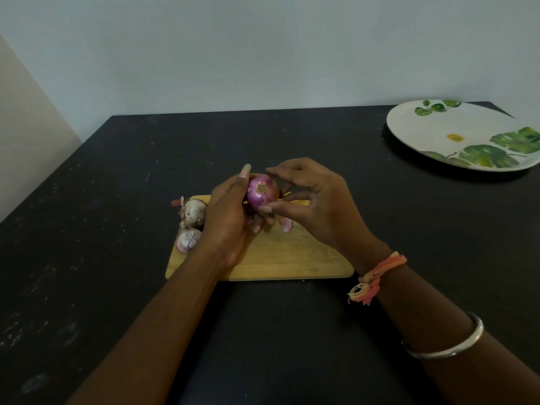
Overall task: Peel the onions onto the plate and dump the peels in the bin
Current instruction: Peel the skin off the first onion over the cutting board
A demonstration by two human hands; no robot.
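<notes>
**A:** What is seen on the left?

**B:** A dark table point(87, 229) is shown from above, with a pale wall behind it. On the left end of a wooden cutting board point(292, 258), two unpeeled onions are laid touching each other, the farther onion point(195, 213) and the nearer onion point(187, 239).

**A:** And in the middle?

**B:** A purple onion point(262, 192) is held just above the far part of the board, root end turned to the camera. It is gripped by the left hand point(226, 217): the fingers are curled under it and the thumb is set upright against its left side. From the right it is pinched by the right hand point(315, 206), with the forefinger laid over the top and the thumb tip pressed to its near side. The remaining fingers are loosely bent and spread apart.

**A:** Is anything found below the hands?

**B:** A pink peel scrap point(286, 225) is seen lying on the board, just beneath them.

**A:** What is worn on the right arm?

**B:** An orange thread band point(377, 276) is tied at the wrist, and a silver bangle point(450, 340) is worn nearer the camera.

**A:** And on the far right?

**B:** A white plate point(409, 135) painted with green leaves is set at the far right corner of the table, well apart from the board.
</notes>
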